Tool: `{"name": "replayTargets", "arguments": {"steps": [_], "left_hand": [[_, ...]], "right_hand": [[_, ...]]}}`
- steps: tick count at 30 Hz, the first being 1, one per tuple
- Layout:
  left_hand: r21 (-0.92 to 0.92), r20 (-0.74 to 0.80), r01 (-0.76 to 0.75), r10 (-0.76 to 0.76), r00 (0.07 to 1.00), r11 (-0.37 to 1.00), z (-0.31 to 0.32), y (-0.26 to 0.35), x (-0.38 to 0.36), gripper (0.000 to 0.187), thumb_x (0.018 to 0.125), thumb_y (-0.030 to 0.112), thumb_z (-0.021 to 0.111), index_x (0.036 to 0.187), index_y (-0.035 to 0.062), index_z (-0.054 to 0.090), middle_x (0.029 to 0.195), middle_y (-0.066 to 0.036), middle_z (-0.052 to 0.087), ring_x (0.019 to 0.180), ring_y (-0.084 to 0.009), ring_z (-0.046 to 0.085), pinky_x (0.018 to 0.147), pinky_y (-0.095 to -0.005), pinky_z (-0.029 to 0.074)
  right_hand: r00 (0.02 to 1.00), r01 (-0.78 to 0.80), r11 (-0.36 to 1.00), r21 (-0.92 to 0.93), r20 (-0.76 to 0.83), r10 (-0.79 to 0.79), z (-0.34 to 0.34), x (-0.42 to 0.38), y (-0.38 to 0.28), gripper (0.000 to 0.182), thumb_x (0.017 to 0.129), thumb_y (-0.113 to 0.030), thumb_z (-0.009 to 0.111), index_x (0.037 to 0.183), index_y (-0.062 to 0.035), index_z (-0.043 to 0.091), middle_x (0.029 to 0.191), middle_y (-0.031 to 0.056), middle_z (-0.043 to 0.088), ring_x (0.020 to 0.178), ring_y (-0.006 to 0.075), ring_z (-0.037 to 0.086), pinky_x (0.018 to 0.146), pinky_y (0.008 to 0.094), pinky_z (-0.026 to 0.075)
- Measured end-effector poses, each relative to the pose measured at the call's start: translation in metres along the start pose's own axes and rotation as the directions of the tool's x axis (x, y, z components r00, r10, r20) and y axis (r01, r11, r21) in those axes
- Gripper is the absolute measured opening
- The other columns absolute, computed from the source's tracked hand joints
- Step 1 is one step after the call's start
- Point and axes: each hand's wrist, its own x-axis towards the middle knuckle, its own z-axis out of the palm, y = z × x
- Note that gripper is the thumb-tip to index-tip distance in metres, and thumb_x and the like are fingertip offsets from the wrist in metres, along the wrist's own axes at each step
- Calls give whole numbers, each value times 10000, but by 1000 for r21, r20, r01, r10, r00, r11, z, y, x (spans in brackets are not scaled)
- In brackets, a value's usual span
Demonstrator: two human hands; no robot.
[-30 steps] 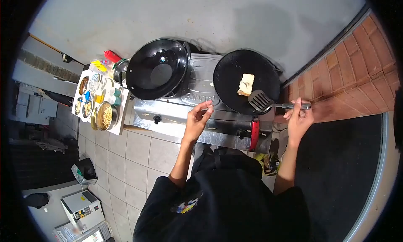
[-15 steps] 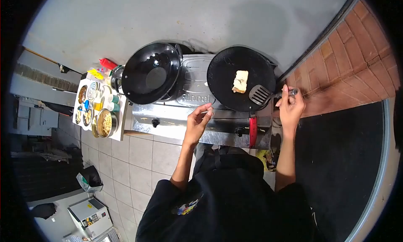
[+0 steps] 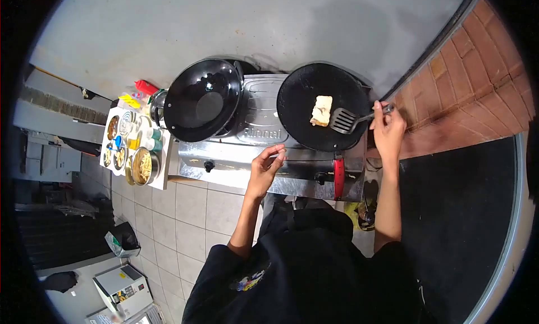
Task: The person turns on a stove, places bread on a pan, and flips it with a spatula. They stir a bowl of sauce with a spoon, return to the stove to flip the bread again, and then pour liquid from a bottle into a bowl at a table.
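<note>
My right hand (image 3: 386, 128) grips the handle of a slotted metal spatula (image 3: 343, 120). Its blade lies on the flat black griddle pan (image 3: 297, 102), right beside a pale folded piece of food (image 3: 321, 110). My left hand (image 3: 265, 168) hovers with fingers apart over the front edge of the steel gas stove (image 3: 255, 155), holding nothing. An empty black wok (image 3: 202, 99) sits on the stove's left burner.
A small white table (image 3: 163, 175) at the left carries bowls of ingredients, cups and sauce bottles (image 3: 146, 87). A brick wall (image 3: 466, 82) runs along the right, with a dark mat (image 3: 455, 223) below it. Tiled floor lies under the stove; boxes stand at the lower left.
My right hand has slid the spatula left and up, from the pan's lower right edge to beside the food. My left hand has drawn back slightly from the stove's front.
</note>
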Motion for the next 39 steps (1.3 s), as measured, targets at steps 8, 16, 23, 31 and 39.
{"name": "replayTargets", "arguments": {"steps": [8, 16, 23, 31, 39], "left_hand": [[-15, -30, 23, -24, 999, 1000, -4, -3, -4, 364, 906, 214, 630, 1186, -10, 568, 1132, -127, 593, 974, -212, 614, 835, -324, 487], [-23, -53, 51, -52, 997, 998, -3, 1, -5, 328, 921, 137, 603, 1213, -4, 553, 1150, -89, 594, 952, -149, 598, 810, -268, 465], [-26, -49, 41, -42, 998, 999, -3, 0, -3, 324, 915, 119, 608, 1209, -8, 556, 1155, -84, 589, 952, -153, 600, 824, -267, 469], [-42, -58, -4, 2, 998, 999, 1, 2, -4, 350, 911, 147, 614, 1216, -11, 552, 1148, -94, 579, 955, -182, 607, 833, -289, 480], [-400, 33, -15, 31, 999, 916, -6, 10, -6, 858, 878, 715, 278, 1411, 45, 327, 1300, -151, 459, 1132, -268, 501, 934, -401, 403]], "right_hand": [[999, -17, 1000, -7, 41, 17, 0, 13, 18, 225, 926, -190, 585, 857, 23, 599, 607, 42, 560, 503, 93, 500, 473, 259, 382], [999, 19, 991, 133, 33, -23, 0, 15, 41, 190, 937, -149, 566, 889, 35, 576, 673, 50, 595, 519, 64, 506, 469, 237, 374], [999, 20, 988, 150, 33, -25, -8, 14, 33, 170, 925, -126, 584, 883, 39, 569, 687, 47, 601, 503, 64, 504, 461, 224, 384], [993, 106, 965, 240, -70, -91, -22, 4, 9, 139, 924, -89, 581, 899, 47, 582, 750, 51, 619, 524, 67, 517, 473, 221, 411], [994, 59, 909, 412, -112, -14, -25, -10, -14, 134, 948, -100, 533, 910, 28, 533, 914, 125, 642, 522, 93, 535, 478, 212, 390]]}}
